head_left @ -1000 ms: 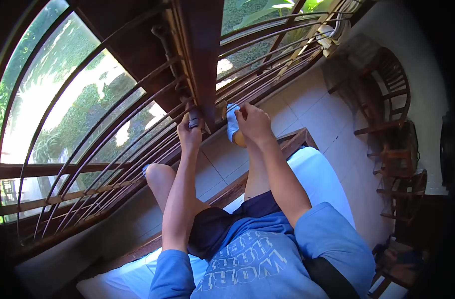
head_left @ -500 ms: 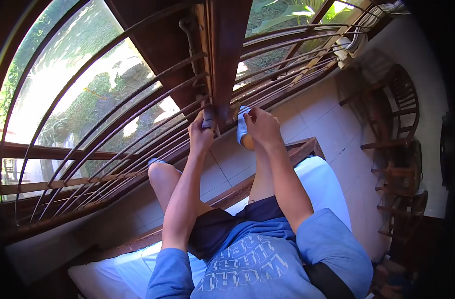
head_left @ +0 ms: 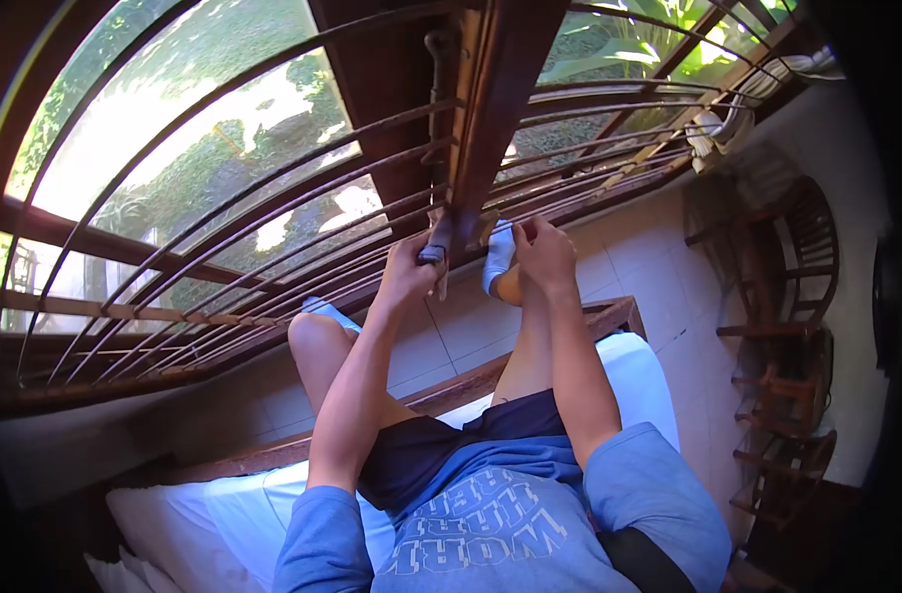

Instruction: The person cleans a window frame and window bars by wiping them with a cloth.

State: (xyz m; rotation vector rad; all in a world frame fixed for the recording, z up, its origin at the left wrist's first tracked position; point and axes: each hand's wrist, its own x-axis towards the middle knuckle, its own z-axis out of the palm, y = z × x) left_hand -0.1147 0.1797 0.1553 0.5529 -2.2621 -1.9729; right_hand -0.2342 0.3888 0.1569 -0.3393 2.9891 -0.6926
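My left hand [head_left: 408, 274] is closed round a dark object with a grey band [head_left: 432, 254], close to the window bars and the wooden post [head_left: 490, 119]. To its right, my right hand [head_left: 547, 252] is pinched beside the blue sock [head_left: 498, 259] on my foot; anything between its fingertips is too small to make out. Both hands are in front of the lower window bars, apart from each other. My legs are bent, with the left knee [head_left: 314, 341] below the bars.
Curved metal bars [head_left: 243, 183] cross the windows. Wooden chairs [head_left: 802, 257] stand on the tiled floor [head_left: 658, 296] at the right. I sit on a white-covered seat [head_left: 634, 371] with a wooden edge [head_left: 609, 314]. A bundled pale cloth [head_left: 706, 133] hangs at the upper right.
The view has shifted, so the window and both hands appear further right. My left hand and the dark object have tilted slightly. My right hand remains pinched near the sock.
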